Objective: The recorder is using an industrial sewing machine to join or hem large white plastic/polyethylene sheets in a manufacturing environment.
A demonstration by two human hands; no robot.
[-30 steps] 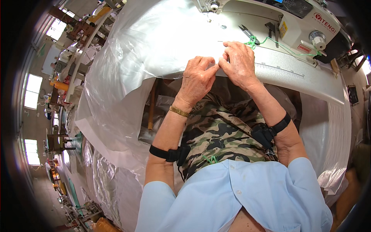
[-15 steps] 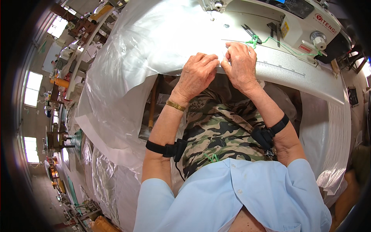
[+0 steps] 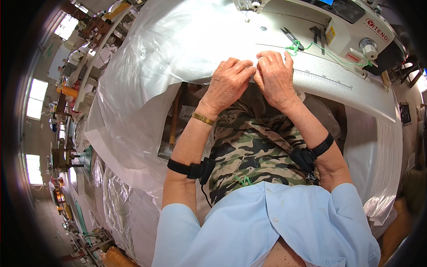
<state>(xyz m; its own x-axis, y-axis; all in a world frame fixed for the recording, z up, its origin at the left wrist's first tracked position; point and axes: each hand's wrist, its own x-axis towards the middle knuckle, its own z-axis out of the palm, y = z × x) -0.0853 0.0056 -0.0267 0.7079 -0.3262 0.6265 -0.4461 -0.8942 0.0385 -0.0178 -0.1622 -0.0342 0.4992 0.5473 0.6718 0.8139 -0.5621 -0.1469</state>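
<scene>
Both hands meet at the front edge of a sewing machine table, on the near edge of a large translucent plastic sheet [image 3: 133,89]. Fingers curled, my left hand [image 3: 229,84] pinches the sheet's edge. Close to its right, my right hand [image 3: 276,79] has its thumb and fingertips pressed together at the sheet's corner, one finger raised slightly apart. The fingertips hide exactly how the plastic lies between them. Beyond the hands stands the white sewing machine [image 3: 356,33], its needle area [image 3: 252,6] brightly lit.
Thread snips [image 3: 291,39], a dark small tool [image 3: 316,34] and tangled green thread [image 3: 296,46] lie right of the hands. A printed ruler [image 3: 324,78] runs along the table edge. More plastic sheeting [image 3: 124,200] hangs at left, with a stack of white sheets [image 3: 378,164] at right.
My right hand has shifted slightly left toward my left hand, and its fingers have curled in more. My left hand stays nearly in place.
</scene>
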